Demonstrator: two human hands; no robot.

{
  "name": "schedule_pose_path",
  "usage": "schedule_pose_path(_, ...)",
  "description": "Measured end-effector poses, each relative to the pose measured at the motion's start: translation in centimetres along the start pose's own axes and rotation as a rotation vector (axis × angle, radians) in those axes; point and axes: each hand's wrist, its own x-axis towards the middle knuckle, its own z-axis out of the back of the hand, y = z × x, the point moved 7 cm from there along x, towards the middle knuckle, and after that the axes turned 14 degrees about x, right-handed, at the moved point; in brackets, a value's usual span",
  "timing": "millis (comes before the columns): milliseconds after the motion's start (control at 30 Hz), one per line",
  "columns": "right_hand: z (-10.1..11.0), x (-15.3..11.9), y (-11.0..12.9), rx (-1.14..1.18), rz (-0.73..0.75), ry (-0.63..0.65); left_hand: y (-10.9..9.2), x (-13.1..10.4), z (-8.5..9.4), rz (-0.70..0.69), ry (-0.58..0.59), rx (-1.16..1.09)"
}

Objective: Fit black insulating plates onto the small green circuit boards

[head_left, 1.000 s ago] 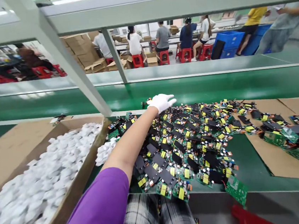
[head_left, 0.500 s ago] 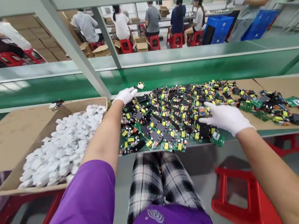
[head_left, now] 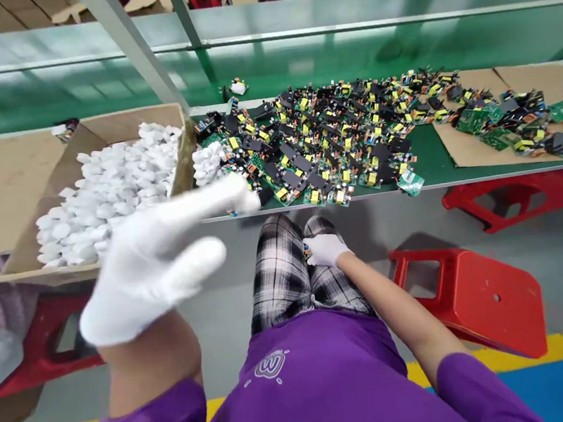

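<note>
My left hand [head_left: 165,257], in a white glove, is raised close to the camera, blurred. Its fingers stretch to the right with the thumb apart, and nothing shows in it. Over my lap, my gloved right hand [head_left: 326,250] has its fingers curled round a small circuit board [head_left: 307,251], of which only a bit shows between my thighs. Many circuit boards with yellow and black parts [head_left: 314,140] cover the green bench in front of me. Left of them stands a cardboard box [head_left: 183,157] full of white plastic pieces [head_left: 113,188]. More white pieces [head_left: 207,163] lie beside it.
A slanting metal post [head_left: 136,48] rises behind the box. One board [head_left: 238,86] lies apart on the green ledge. Cardboard sheets [head_left: 476,150] lie under boards at the right. Red stools [head_left: 497,299] stand below the bench on both sides.
The view has tipped downward. My left hand has drawn back from the far side of the pile towards me, and my right hand has gone from the boards down to my lap.
</note>
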Motion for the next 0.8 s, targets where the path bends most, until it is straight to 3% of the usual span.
schedule_pose_path(33,-0.9,1.8,0.1,-0.042,-0.039,0.041,1.2,-1.5,-1.1,-0.067,0.055,-0.004)
schedule_pose_path(100,-2.2,4.5,0.1,-0.115,-0.106,0.129,4.5,-3.8,-2.7,-0.063,0.114,-0.032)
schedule_pose_path(233,-2.9,7.6,-0.7,-0.211,-0.189,0.255,11.0,-6.8,-5.9,0.210,0.092,-0.068)
schedule_pose_path(333,-3.1,8.8,-1.4,-0.235,-0.209,0.330,13.9,-8.4,-10.2,0.330,0.168,-0.174)
schedule_pose_path(433,-3.5,9.3,-1.8,-0.234,-0.197,0.365,15.8,-9.2,-14.3,0.364,0.240,-0.233)
schedule_pose_path(533,-3.7,9.1,-2.2,-0.221,-0.177,0.342,16.4,-8.9,-17.5,0.258,0.321,-0.099)
schedule_pose_path(600,-3.7,8.9,-2.5,-0.208,-0.171,0.315,15.8,-7.6,-19.6,0.160,0.356,0.056)
schedule_pose_path(700,-3.4,8.6,-2.7,-0.169,-0.163,0.278,13.9,-3.2,-23.5,0.054,0.374,0.224)
schedule_pose_path(800,-3.1,8.4,-2.7,-0.115,-0.154,0.223,11.6,2.1,-28.9,-0.057,0.469,0.389)
